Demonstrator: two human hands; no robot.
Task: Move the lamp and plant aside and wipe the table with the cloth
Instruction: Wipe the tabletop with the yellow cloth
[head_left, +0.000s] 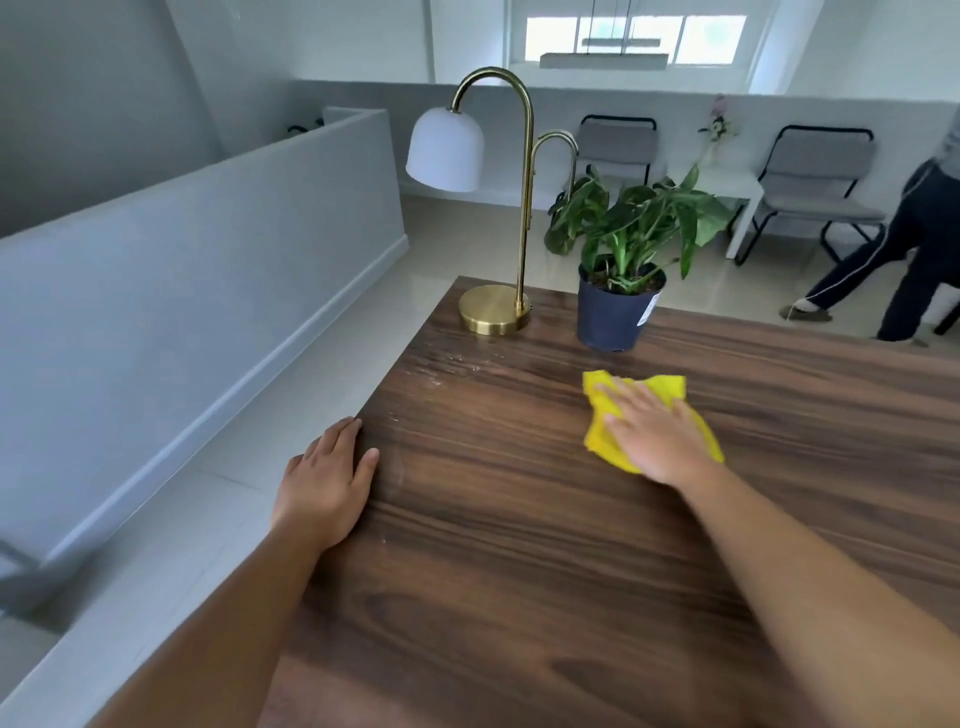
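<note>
A brass lamp (495, 310) with a white shade stands at the far left corner of the dark wooden table (519, 519). Right beside it is a green plant in a dark pot (613, 312), also near the far edge. A yellow cloth (660, 387) lies on the table just in front of the pot. My right hand (657, 434) presses flat on the cloth, fingers spread. My left hand (327, 480) rests flat on the table's left edge and holds nothing. Faint whitish smears show on the wood near the lamp base.
The table's left edge drops to a pale tiled floor beside a low grey wall (182, 270). Beyond the far edge stand two folding chairs (815, 176) and a white side table (737, 192). A person's legs (893, 249) are at the far right.
</note>
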